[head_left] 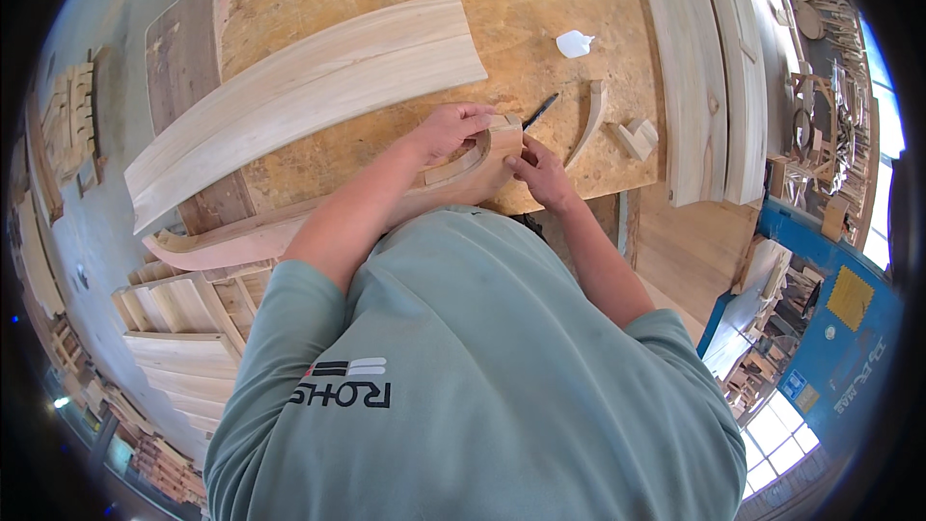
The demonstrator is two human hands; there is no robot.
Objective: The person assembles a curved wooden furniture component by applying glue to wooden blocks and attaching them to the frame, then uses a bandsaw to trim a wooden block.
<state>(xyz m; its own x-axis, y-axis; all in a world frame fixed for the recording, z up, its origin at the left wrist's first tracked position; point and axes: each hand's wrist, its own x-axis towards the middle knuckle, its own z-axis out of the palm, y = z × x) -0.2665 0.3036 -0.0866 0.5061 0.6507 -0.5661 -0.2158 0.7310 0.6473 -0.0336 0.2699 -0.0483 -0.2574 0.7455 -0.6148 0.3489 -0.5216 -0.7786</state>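
Curved wooden piece (501,151) — end between left hand (449,130), right hand (542,174).

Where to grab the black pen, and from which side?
Probably a pinch across the middle of the black pen, from above and the right, with the right hand. It's slim and straight, slanting away to the right; its far end is free, but its near end sits close against the curved wooden piece, leaving less finger room there.
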